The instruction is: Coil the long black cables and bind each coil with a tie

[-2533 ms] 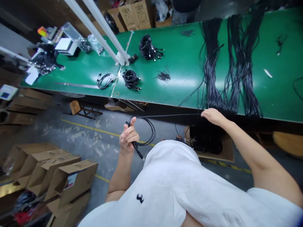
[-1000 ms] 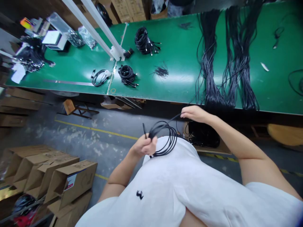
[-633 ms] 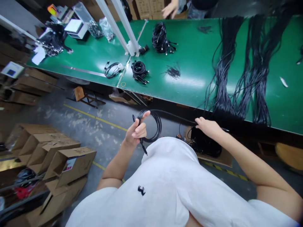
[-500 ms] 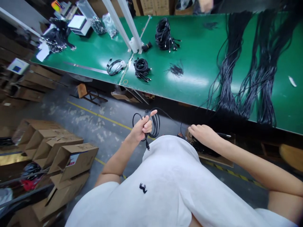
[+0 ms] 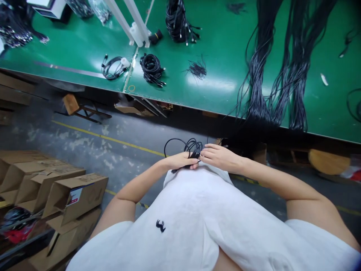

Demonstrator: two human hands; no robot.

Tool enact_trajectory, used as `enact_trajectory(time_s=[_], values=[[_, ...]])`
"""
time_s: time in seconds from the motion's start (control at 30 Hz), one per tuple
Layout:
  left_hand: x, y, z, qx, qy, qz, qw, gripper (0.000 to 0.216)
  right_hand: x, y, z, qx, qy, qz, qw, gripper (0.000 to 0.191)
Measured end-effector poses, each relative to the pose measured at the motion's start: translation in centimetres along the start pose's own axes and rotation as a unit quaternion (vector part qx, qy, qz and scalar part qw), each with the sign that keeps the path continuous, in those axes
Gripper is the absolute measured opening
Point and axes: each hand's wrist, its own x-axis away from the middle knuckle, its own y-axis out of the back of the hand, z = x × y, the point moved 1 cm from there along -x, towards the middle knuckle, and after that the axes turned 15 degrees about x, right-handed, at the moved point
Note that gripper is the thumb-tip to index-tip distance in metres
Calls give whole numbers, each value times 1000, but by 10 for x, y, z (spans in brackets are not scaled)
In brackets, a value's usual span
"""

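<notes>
Left hand point(image 5: 184, 160) grips a coiled cable point(image 5: 194, 144) before a white shirt point(image 5: 194, 207) bearing a black emblem point(image 5: 160, 226); right hand point(image 5: 216, 156) touches it, grip unclear. Label point(image 5: 75, 195) on a carton point(image 5: 87, 194): unreadable from here.

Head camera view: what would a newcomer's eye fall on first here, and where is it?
Probably the bright green table across the top, with bundles of long black cable towards its right end. Next, near the centre, comes the coiled black cable, gripped by the left hand, with the right hand against it. Below them, a white shirt fills the lower middle.
</notes>
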Motion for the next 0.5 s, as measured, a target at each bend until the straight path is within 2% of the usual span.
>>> enact_trajectory(time_s=[0.1, 0.17, 0.23, 0.3, 0.33, 0.4, 0.43, 0.47, 0.5], values=[[15, -2, -9, 90, -9, -3, 996, 30, 29, -5, 17, -84, -118, -56, 988, 30], [21, -6, -15, 145, -19, 2, 989, 33, 36, -14, 22, -121, -218, -52, 967, 27], [22, -15, -20, 174, -3, 42, 984, 33, 24, -19, 15, -150, -290, -53, 944, 42], [21, -26, -24, 190, 37, 108, 975, 32, -3, -15, 1, -194, -277, -84, 938, 57], [20, -31, -26, 194, 60, 141, 969, 32, -19, -10, -8, -225, -235, -96, 941, 55], [21, -37, -32, 195, 91, 180, 960, 33, -47, -1, -23, -303, -135, -89, 939, 36], [23, -36, -35, 192, 87, 168, 963, 34, -58, 0, -28, -347, -110, -75, 928, 26], [26, -33, -40, 186, 65, 131, 972, 33, -66, -2, -31, -391, -121, -70, 910, 17], [28, -26, -45, 179, 19, 68, 981, 31, -72, -8, -33, -436, -171, -83, 880, 12]])
